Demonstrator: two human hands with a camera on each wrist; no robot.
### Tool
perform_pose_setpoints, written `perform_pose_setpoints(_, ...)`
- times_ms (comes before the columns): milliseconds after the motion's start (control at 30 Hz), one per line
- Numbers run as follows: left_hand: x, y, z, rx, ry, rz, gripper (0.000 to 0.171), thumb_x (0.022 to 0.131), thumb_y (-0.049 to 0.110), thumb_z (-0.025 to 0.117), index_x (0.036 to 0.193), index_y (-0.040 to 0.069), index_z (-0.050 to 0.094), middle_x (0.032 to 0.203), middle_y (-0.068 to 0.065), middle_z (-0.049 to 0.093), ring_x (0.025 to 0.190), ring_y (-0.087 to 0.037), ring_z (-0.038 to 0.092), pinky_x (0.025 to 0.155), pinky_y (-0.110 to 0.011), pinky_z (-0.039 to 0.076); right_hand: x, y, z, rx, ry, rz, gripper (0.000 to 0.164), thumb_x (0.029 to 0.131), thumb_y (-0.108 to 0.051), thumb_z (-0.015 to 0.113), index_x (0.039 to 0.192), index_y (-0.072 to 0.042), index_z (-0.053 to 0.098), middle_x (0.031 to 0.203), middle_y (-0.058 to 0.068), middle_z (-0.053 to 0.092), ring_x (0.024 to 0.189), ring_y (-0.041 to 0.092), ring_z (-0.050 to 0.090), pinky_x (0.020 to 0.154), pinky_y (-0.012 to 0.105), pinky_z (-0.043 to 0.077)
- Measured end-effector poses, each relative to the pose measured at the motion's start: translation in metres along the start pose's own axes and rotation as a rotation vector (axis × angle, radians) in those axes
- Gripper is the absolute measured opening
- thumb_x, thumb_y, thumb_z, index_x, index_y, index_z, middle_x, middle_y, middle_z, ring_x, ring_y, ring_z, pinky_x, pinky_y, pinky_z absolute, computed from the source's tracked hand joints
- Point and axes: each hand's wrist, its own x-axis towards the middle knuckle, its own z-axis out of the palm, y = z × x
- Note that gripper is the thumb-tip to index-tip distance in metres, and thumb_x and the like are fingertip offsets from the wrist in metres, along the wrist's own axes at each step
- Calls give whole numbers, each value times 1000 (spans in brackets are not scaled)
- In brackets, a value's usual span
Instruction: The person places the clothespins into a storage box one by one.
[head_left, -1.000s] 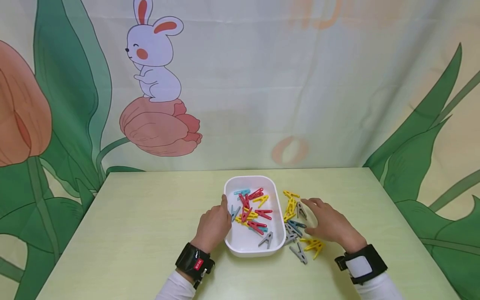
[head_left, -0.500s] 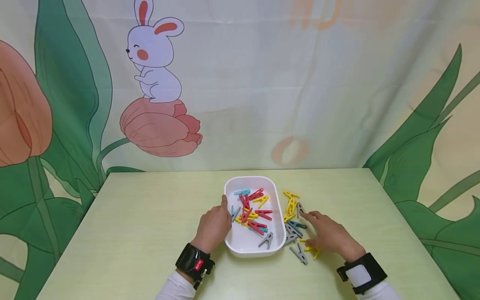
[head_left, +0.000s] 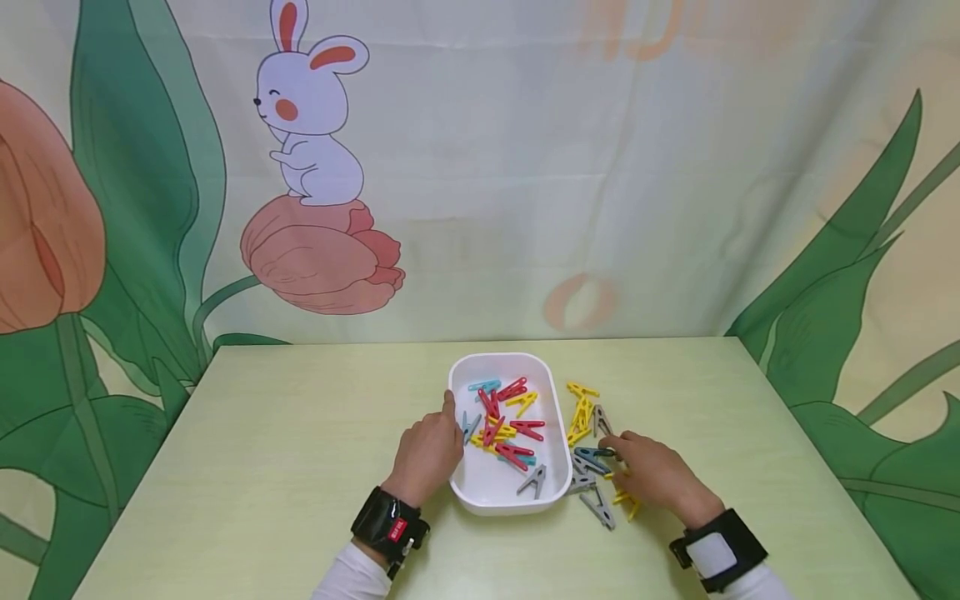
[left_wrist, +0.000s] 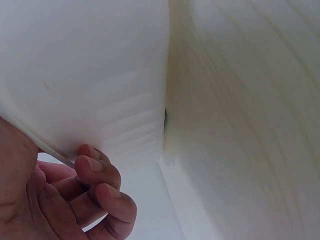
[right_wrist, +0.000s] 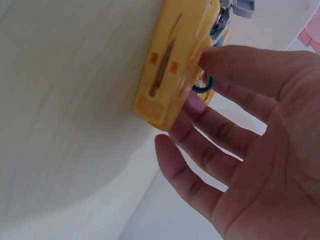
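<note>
My left hand [head_left: 426, 454] grips the left side of a white plastic tub [head_left: 510, 505]. In the left wrist view its fingers [left_wrist: 97, 172] curl at the tub's rim. Inside the tub lie red, yellow, light blue and grey clothespins. Right of the tub, my right hand [head_left: 660, 475] pinches the end of a dark blue clothespin [head_left: 591, 456] between thumb and fingertips. In the right wrist view a yellow clothespin [right_wrist: 172, 65] stands close, just before the thumb, and hides part of the blue one.
Several yellow clothespins [head_left: 581, 417] and grey clothespins [head_left: 600, 508] lie loose along the tub's right side. A pale wooden table [head_left: 300, 458] bears everything. Behind it hangs a printed curtain [head_left: 480, 208] with a rabbit and tulips.
My right hand has come down and nearer to me, over the yellow clothespins, and its fingertips have closed on the dark blue clothespin. The left hand and tub stay put.
</note>
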Motion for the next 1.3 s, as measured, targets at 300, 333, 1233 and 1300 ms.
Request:
perform_pose_setpoints(300,-1,1,-3,5,0,4,59,96,16,58,146,-8,38,80,-15,68,54,-16,52,46,-29,36,0,-2,1,81,2,14,45,87,-10,71,131,-15,59,79,-2,57,69,15,50,61,30,41)
perform_pose_setpoints(333,-1,1,-3,6,1,3,59,96,16,58,146,-7,38,80,-15,68,54,-16,53,46,-29,36,0,-2,1,84,6,12,45,88,-10,70,131,-15,59,78,-2,57,68,15,50,61,30,40)
perform_pose_setpoints(1233,-2,1,-4,14,4,9,58,97,17,57,146,-8,39,80,-15,68,55,-16,53,46,-30,37,-5,0,-34,35,229,-110,20,88,-6,69,108,-7,69,79,0,60,68,14,49,63,29,43)
perform_pose_setpoints(1300,-2,0,-3,21,7,10,58,97,17,56,146,-8,39,81,-16,69,55,-16,54,46,-30,38,-4,-2,-38,34,254,-126,20,88,-7,69,108,-6,69,81,1,62,68,13,50,63,28,44)
